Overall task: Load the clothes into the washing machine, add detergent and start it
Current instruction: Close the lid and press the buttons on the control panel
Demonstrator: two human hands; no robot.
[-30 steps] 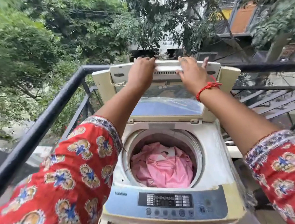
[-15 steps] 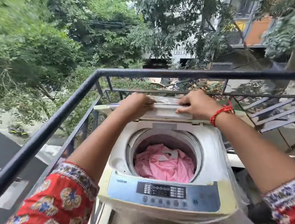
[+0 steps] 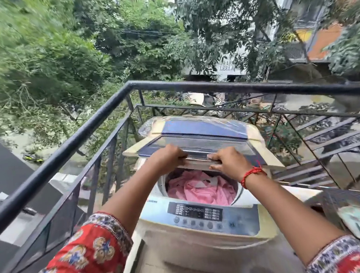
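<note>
Stood on a balcony, hard against the corner of the black railing [image 3: 83,138]: top-loading washing machine [image 3: 200,228], cream body, blue control panel [image 3: 198,214] facing the camera. Held a heap of pink clothes [image 3: 199,189] down in the drum, plainly visible through the open mouth. Hovered low over that mouth, tilted and only part way shut: the folding lid [image 3: 199,142], blue with a clear window, its rear half under crinkled plastic wrap. Gripped the lid's front edge from above, fingers curled tight over the lip: left hand [image 3: 168,158]. Clamped on the same edge just beside it, thumb underneath: right hand [image 3: 229,161], a red thread bracelet [image 3: 250,172] round the wrist. Reached forward on both sides of the panel: bare forearms out of red floral sleeves [image 3: 81,260]. Sat at the right edge on a dark surface, blurred: a pale green item, nature not to be told. Spread beyond the railing: dense green trees [image 3: 58,49], a metal staircase to the right, and a building with partly hidden lettering.
</note>
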